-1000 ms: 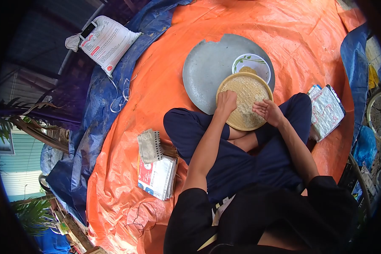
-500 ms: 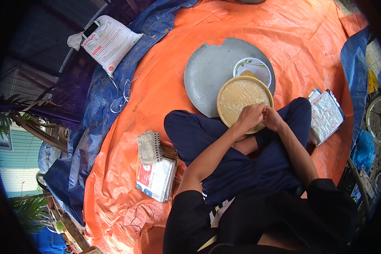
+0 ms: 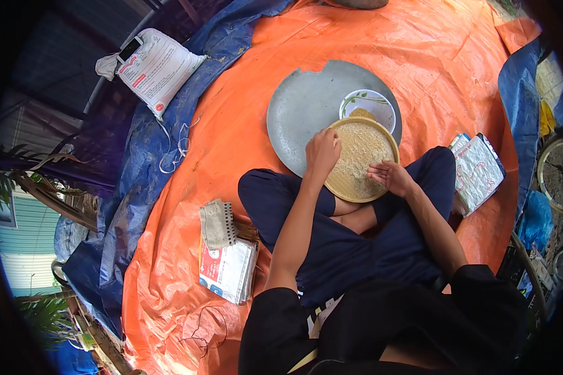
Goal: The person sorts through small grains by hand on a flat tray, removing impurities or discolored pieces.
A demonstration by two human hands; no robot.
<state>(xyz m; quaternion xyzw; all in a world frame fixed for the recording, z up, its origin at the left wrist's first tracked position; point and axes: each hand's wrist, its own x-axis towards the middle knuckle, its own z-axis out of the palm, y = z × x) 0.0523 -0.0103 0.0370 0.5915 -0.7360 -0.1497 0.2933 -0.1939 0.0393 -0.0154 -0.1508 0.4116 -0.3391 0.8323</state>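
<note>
A round, yellowish shallow basket point(image 3: 358, 164) with a raised rim rests by my crossed legs, and pale, grain-like material covers its bottom. My left hand point(image 3: 322, 153) is closed at the basket's left rim, fingers curled over it; its fingertips are partly hidden. Over the right front of the basket is my right hand point(image 3: 391, 177), fingers stretched out and apart, close to the grain. Behind the basket a white bowl point(image 3: 385, 110) with a green leaf pattern contains some brownish grain. Bowl and basket overlap a large grey round tray point(image 3: 294, 119) with a broken far edge.
An orange tarp point(image 3: 231, 125) lies underneath, bordered by a blue tarp point(image 3: 147, 140). A full white sack point(image 3: 159, 69) sits at the upper left. To my left are folded packages point(image 3: 231, 272) and a grey cloth-like piece point(image 3: 217, 225); to my right, a silvery folded bag point(image 3: 480, 172).
My hands were together over the front of the basket. The left has moved away to the left rim, while the right has stayed near the front right and spread its fingers.
</note>
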